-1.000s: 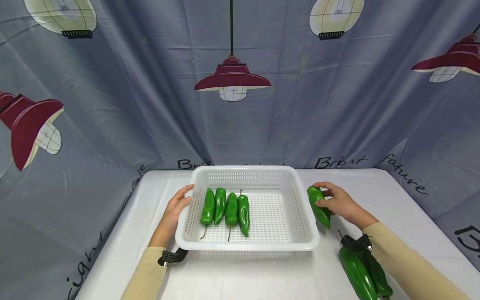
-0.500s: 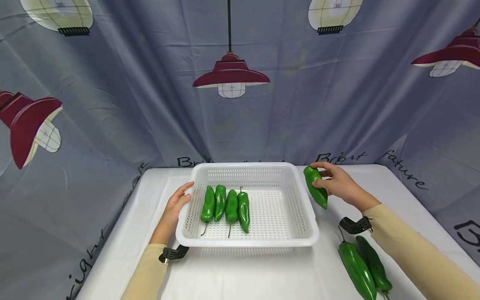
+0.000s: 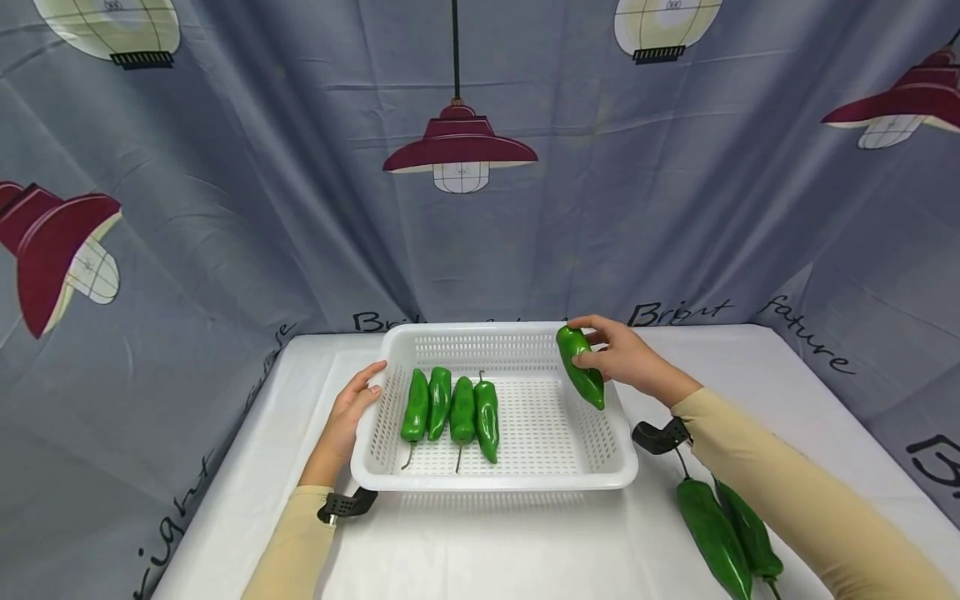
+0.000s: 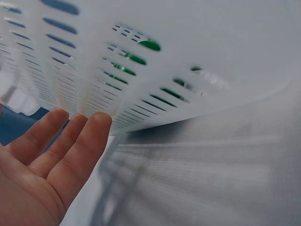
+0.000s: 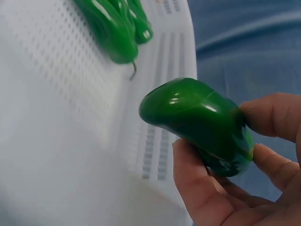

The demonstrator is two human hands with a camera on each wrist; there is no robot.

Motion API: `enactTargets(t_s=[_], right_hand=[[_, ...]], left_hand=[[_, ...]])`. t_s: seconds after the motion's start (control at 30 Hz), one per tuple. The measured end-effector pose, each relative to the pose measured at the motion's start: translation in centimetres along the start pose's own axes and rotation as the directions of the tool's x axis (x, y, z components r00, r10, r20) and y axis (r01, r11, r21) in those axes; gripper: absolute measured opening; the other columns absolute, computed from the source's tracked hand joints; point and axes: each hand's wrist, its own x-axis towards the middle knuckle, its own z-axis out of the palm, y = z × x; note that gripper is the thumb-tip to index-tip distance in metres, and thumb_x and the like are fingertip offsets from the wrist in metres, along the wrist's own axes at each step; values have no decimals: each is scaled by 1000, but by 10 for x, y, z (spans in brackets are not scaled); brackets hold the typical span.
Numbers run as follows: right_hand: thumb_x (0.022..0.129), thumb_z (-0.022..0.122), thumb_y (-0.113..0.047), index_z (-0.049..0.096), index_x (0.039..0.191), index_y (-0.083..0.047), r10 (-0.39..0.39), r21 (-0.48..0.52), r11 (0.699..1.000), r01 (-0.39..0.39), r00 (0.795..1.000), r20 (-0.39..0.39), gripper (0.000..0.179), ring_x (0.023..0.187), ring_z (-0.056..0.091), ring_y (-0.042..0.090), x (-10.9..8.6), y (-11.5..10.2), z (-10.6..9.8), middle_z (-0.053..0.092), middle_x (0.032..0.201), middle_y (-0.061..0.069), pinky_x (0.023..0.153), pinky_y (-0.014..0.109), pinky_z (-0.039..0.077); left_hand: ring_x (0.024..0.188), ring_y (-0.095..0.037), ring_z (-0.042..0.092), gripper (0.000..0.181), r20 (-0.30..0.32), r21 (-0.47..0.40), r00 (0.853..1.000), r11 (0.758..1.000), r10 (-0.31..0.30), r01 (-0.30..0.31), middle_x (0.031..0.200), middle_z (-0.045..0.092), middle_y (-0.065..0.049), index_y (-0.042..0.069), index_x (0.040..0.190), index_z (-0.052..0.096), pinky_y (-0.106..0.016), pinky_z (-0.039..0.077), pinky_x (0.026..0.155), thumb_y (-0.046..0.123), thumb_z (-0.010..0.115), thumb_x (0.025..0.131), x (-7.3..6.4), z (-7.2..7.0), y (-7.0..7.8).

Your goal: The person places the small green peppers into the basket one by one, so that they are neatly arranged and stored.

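My right hand (image 3: 626, 354) pinches a glossy green pepper (image 3: 580, 368) between thumb and fingers, over the right side of a white perforated plastic basket (image 3: 495, 483). In the right wrist view the thumb and fingertips press the green pepper (image 5: 197, 117) from opposite sides. Several more green peppers (image 3: 462, 410) lie side by side on the left half of the basket floor. Fingers fairly straight, my left hand (image 3: 348, 421) rests against the basket's left side. From the left wrist view, its fingertips (image 4: 99, 123) reach the slotted outer wall (image 4: 80, 61).
Two larger green peppers (image 3: 716, 533) lie on the white-covered table (image 3: 480, 550) at the front right, partly under the right forearm. A grey-blue curtain (image 3: 300, 208) with printed lamps hangs behind and on both sides of the table.
My right hand has lifted the green pepper from outside the basket's right side and carried it left over the rim. My left hand keeps its place at the basket.
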Motion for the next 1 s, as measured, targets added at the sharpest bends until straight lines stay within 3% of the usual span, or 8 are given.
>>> enactTargets(t_s=[0.27,0.5,0.83,1.0], right_hand=[[95,68,-9,42,152,-10,42,45,998,-44,998,46,62,115,65,40,18,-13,34,53,140,29,74,41,64],[94,69,-6,47,149,-10,65,57,996,-69,996,60,59,103,69,35,31,-20,61,56,133,28,66,37,63],[92,70,-3,48,145,-8,104,73,991,-109,992,69,57,94,71,32,37,-23,87,60,126,28,63,38,62],[93,69,-4,48,144,-8,134,90,986,-140,989,64,56,92,71,31,41,-21,94,61,124,27,64,39,63]], left_hand=[[120,-3,58,51,4,-7,1000,1000,5,-5,163,30,-22,6,157,31,-25,57,93,18,41,109,1,0,0],[123,-4,57,51,7,-3,1000,1000,9,-9,164,29,-21,6,157,30,-24,56,95,18,40,109,1,0,1],[140,-38,44,50,-3,24,1000,1000,1,-1,163,29,-22,7,158,31,-24,55,96,18,38,109,1,2,4],[134,-27,51,50,-3,20,1000,1000,2,-2,162,31,-22,7,157,31,-24,56,95,18,39,109,0,1,2]])
